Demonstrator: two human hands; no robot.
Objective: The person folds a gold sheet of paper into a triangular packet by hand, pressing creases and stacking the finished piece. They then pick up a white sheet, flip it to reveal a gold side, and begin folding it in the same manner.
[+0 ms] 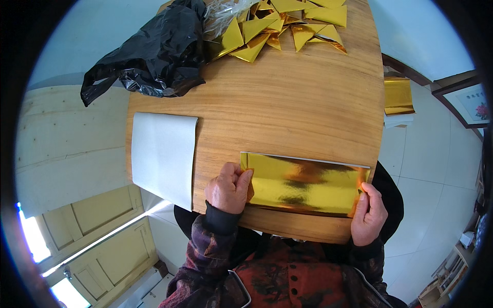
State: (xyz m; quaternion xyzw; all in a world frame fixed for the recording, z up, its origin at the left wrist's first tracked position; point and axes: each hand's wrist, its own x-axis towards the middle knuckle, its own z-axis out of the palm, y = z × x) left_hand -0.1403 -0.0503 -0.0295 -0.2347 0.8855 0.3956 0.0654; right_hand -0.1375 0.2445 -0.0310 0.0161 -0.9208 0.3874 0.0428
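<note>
A shiny gold foil sheet, folded into a long rectangle, lies on the wooden table near its front edge. My left hand pinches the sheet's left end with thumb and fingers. My right hand holds the lower right corner of the same sheet, thumb on top. Both forearms, in dark patterned sleeves, come in from the lower edge.
A white paper stack lies on the table's left side, hanging over its edge. Several folded gold triangles are piled at the far end beside a crumpled black plastic bag. More gold sheets rest on a surface to the right.
</note>
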